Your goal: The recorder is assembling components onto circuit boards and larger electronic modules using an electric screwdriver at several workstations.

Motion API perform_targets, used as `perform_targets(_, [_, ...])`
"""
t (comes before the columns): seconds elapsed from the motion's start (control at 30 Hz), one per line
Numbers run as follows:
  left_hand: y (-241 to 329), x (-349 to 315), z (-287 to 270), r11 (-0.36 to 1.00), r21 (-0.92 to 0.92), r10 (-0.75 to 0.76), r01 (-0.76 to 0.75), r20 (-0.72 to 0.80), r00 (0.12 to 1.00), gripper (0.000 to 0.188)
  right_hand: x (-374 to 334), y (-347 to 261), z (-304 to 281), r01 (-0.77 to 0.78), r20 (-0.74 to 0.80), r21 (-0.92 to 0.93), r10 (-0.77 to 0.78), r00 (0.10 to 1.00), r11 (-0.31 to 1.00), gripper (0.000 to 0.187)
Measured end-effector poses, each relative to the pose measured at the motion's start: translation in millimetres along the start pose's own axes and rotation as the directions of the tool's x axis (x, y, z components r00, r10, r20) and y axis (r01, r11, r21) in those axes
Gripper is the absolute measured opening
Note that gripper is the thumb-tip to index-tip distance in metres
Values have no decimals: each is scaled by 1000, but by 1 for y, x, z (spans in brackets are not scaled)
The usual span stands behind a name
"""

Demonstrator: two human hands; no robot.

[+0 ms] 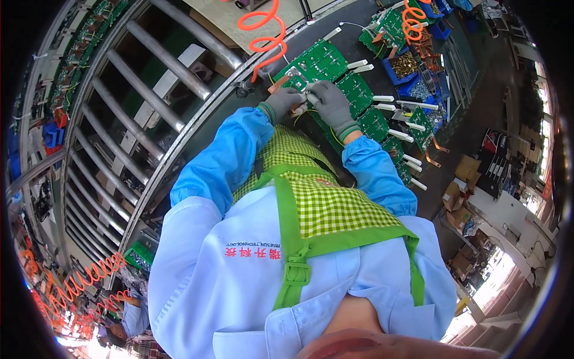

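Observation:
My left hand point(283, 103), in a grey glove, is closed, with fingertips bent toward the near edge of a green circuit board point(323, 58). My right hand point(330, 106), gloved alike, pinches close beside it. Between the fingertips is a small whitish piece point(307, 94), too small to name. A copper strip point(283, 79) lies on the board just beyond my left hand. A thin yellow wire point(297, 119) loops below the hands. More green circuit boards point(355, 94) with white bars at their right ends lie in a row beside my right hand.
A roller conveyor point(156, 67) runs along my left. Orange coiled air hoses point(263, 37) hang over the bench. Blue bins, one with brass-coloured fasteners point(404, 64), stand at the far right. Cardboard boxes point(452, 194) sit farther right. Another person point(133, 317) is at the lower left.

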State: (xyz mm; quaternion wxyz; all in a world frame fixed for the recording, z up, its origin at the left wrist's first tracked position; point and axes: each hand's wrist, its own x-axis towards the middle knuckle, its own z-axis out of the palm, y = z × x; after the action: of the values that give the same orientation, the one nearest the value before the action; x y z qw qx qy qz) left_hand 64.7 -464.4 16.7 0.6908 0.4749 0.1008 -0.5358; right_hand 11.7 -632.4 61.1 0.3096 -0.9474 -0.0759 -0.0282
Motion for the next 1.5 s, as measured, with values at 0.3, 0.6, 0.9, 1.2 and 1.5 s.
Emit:
perform_targets(0.3, [2, -6, -2, 993, 120, 11, -15, 35, 999, 19, 6, -4, -4, -92, 105, -24, 94, 990, 995, 13])
perform_targets(0.6, [-9, 8, -10, 954, 284, 94, -96, 18, 995, 20, 14, -16, 3, -151, 100, -303, 189, 977, 941, 19])
perform_targets(0.9, [-8, 6, -5, 997, 39, 68, -70, 55, 996, 19, 17, -14, -4, -224, 169, -343, 294, 941, 912, 31])
perform_targets(1.2, [9, -17, 4, 994, 105, 22, -26, 39, 999, 16, -11, 4, 2, -173, -28, -27, 172, 985, 985, 35])
perform_targets(1.5, [-10, 9, -13, 999, -38, -11, 17, 151, 988, 20, -13, -27, -6, -160, -172, 16, 160, 972, 987, 34])
